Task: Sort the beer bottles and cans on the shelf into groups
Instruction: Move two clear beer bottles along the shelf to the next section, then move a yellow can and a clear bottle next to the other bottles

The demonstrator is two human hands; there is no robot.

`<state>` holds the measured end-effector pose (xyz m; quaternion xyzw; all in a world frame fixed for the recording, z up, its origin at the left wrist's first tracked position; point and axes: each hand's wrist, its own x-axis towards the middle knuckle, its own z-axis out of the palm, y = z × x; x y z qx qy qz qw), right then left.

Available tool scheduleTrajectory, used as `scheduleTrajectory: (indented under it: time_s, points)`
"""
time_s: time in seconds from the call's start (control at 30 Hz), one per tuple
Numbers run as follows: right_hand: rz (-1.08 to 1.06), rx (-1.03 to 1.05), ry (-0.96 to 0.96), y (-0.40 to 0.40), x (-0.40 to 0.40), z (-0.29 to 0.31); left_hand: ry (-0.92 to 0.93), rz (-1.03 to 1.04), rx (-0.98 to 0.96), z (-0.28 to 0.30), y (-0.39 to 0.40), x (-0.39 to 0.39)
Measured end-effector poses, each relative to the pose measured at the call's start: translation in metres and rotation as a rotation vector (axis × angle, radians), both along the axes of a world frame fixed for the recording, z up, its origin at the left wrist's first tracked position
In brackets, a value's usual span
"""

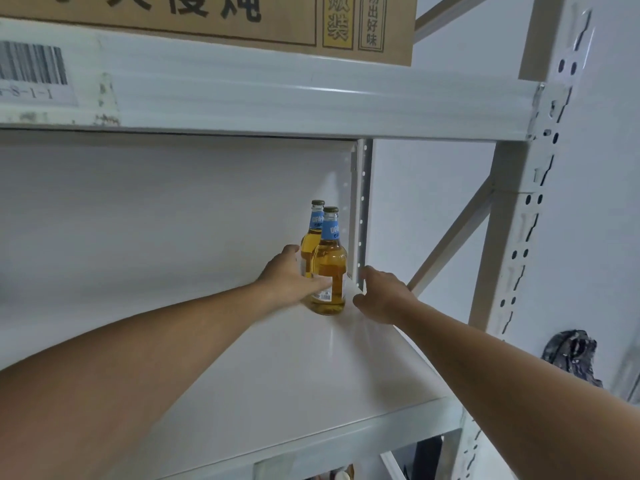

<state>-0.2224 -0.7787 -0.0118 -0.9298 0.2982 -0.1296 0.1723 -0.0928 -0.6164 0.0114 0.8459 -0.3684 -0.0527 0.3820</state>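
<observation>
A white metal shelf [311, 368] carried two amber beer bottles at its far right corner, with a cardboard carton [207, 19] on the level above. The front bottle [329, 268] stood upright, touching the rear bottle [311, 237] behind it. The left hand [294, 275] curled round the front bottle's lower body; the right hand [381, 292] hovered just beside it, fingers relaxed and holding nothing. The pair appeared already grouped; no cans were in view, so what remained could not be judged.
</observation>
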Motion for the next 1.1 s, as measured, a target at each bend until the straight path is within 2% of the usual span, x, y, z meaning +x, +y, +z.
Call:
scheduleTrajectory:
  time_s: [0.2, 0.3, 0.43, 0.63, 0.83, 1.1]
  points:
    - [-0.021, -0.086, 0.061, 0.019, -0.017, 0.008, -0.328, 0.008, 0.311, 0.005, 0.070, 0.020]
    - [-0.031, -0.163, 0.112, 0.032, -0.027, 0.011, -0.408, 0.035, 0.372, 0.006, 0.103, 0.027]
    - [-0.040, -0.246, 0.123, 0.050, -0.035, 0.017, -0.419, 0.085, 0.374, 0.005, 0.143, 0.040]
    - [0.123, -0.193, 0.078, 0.086, -0.035, 0.021, -0.406, 0.213, 0.413, 0.005, 0.213, 0.033]
    - [0.352, -0.211, 0.089, 0.129, -0.007, 0.016, -0.413, 0.404, 0.522, 0.011, 0.293, -0.009]
    - [0.631, -0.192, 0.078, 0.247, 0.020, 0.015, -0.352, 0.622, 0.687, 0.019, 0.426, -0.091]
